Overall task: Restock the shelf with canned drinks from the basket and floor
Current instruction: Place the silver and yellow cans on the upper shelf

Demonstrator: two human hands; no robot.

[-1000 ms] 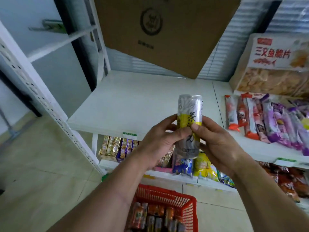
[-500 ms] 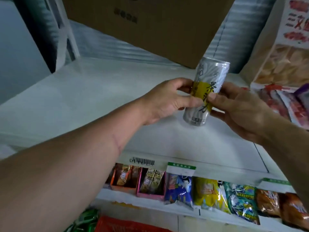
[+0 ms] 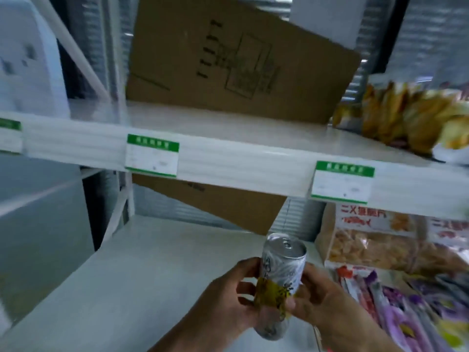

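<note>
A slim silver can (image 3: 280, 273) with a yellow label band stands nearly upright, its pull-tab top facing me. My left hand (image 3: 228, 303) grips its left side and my right hand (image 3: 322, 301) grips its right side, fingers curled round the label. The can hovers over the bare white middle shelf (image 3: 142, 270). Above it runs a second white shelf (image 3: 228, 158) with green price tags on its front rail. The basket is out of view.
A large brown cardboard sheet (image 3: 228, 72) leans at the back, behind both shelves. Snack bags (image 3: 406, 118) lie on the upper shelf at right. Boxed crisps (image 3: 375, 245) and purple snack packs (image 3: 411, 308) fill the middle shelf's right side.
The view has tilted up, bringing the upper shelf into sight and losing the lower snack row. The can has turned upright and sits lower in the frame, still held by both hands.
</note>
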